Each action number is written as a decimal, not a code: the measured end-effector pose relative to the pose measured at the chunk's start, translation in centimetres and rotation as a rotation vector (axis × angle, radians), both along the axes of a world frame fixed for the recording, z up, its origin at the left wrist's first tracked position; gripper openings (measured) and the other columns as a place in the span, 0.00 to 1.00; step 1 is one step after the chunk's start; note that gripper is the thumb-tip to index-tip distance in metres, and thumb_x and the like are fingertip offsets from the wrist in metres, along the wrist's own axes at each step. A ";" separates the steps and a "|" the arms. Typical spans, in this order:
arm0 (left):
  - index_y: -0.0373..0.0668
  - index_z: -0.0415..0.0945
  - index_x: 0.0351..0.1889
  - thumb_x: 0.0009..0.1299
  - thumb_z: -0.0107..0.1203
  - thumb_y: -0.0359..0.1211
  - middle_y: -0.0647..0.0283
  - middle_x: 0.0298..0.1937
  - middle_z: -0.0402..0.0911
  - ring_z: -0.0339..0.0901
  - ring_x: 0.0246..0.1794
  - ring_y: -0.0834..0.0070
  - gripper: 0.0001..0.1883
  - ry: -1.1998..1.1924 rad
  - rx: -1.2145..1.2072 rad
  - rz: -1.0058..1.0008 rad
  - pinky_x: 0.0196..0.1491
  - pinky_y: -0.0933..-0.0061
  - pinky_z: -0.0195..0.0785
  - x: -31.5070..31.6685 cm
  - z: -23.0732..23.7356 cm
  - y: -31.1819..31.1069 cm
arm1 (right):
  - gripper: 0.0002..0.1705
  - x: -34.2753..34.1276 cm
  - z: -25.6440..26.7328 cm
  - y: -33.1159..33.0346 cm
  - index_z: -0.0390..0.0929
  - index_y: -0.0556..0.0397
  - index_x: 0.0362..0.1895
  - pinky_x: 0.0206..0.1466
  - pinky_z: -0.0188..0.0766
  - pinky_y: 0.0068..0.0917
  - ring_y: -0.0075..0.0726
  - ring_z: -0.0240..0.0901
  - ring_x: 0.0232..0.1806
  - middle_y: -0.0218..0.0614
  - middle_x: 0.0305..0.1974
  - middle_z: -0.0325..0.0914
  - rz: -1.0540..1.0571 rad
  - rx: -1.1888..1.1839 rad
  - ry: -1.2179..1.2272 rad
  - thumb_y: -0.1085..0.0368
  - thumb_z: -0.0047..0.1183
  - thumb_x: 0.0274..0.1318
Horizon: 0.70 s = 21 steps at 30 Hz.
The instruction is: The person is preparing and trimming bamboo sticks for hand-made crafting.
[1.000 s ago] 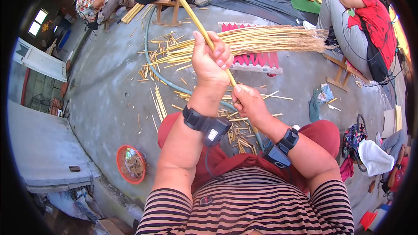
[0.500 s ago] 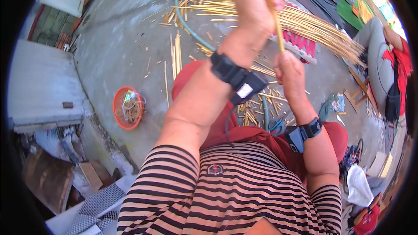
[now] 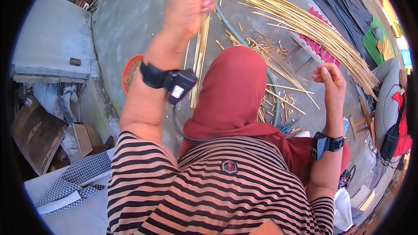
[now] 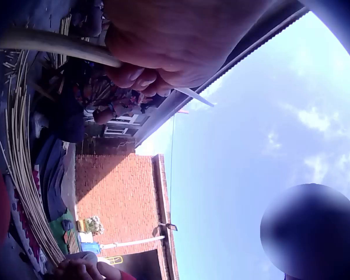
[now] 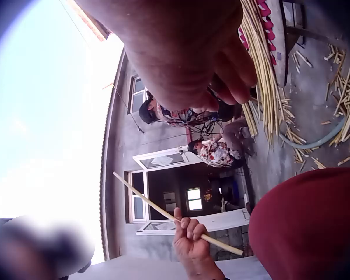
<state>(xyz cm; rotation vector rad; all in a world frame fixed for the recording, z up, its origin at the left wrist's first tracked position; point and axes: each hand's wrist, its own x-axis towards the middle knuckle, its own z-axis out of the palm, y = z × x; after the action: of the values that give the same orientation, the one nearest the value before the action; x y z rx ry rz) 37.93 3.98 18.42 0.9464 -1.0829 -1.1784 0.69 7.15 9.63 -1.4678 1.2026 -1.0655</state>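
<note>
My left hand [image 3: 187, 8], raised at the top of the head view, grips a pale yellow stalk. The right wrist view shows this hand [image 5: 192, 240] with its fingers curled round the stalk [image 5: 146, 197], which slants out past both sides of the fist. Close up in the left wrist view, the stalk [image 4: 58, 46] passes under the curled fingers of the hand [image 4: 181, 41]. Well apart to the right, my right hand [image 3: 333, 85] hangs in the air, fingers loosely bent and holding nothing. Long stalks [image 3: 296, 17] lie bundled across a pink-and-white rack [image 3: 311, 45].
Cut pieces [image 3: 285, 104] and a blue-green hose [image 3: 226, 22] lie on the floor beyond my knee [image 3: 233, 87]. Blue scissors [image 3: 285, 129] rest nearby. An orange basket [image 3: 126, 76] stands left, partly behind my forearm. A seated person's grey-trousered leg [image 3: 387, 78] is at right.
My hands have moved apart: the right has let go of the stalk, while the left has carried it to the left. The head view has shifted too.
</note>
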 end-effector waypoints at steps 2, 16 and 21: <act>0.39 0.70 0.50 0.69 0.43 0.28 0.70 0.24 0.67 0.59 0.17 0.86 0.13 -0.063 0.187 0.182 0.19 0.84 0.52 6.3 -4.5 1.7 | 0.08 -0.2 -0.4 0.5 0.74 0.57 0.38 0.35 0.69 0.18 0.22 0.72 0.30 0.31 0.31 0.75 0.008 0.052 0.057 0.65 0.47 0.62; 0.41 0.78 0.48 0.64 0.45 0.28 0.60 0.31 0.80 0.77 0.33 0.73 0.16 -0.592 0.937 0.510 0.34 0.68 0.69 16.3 -48.2 13.4 | 0.06 3.5 -5.9 1.7 0.75 0.56 0.37 0.31 0.69 0.16 0.19 0.71 0.26 0.29 0.27 0.75 0.107 0.336 0.083 0.68 0.46 0.62; 0.46 0.76 0.50 0.62 0.50 0.30 0.54 0.42 0.80 0.78 0.43 0.61 0.17 -1.338 0.723 0.361 0.48 0.65 0.69 21.7 -50.4 9.8 | 0.07 5.4 -5.7 2.6 0.75 0.57 0.36 0.31 0.69 0.18 0.20 0.71 0.26 0.29 0.27 0.75 0.084 0.322 0.051 0.68 0.46 0.61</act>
<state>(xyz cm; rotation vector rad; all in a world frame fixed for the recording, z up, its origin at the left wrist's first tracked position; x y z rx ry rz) 59.65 13.80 -32.02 2.5719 -1.3658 -0.5032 6.14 9.75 3.90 -1.2880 1.2703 -0.7414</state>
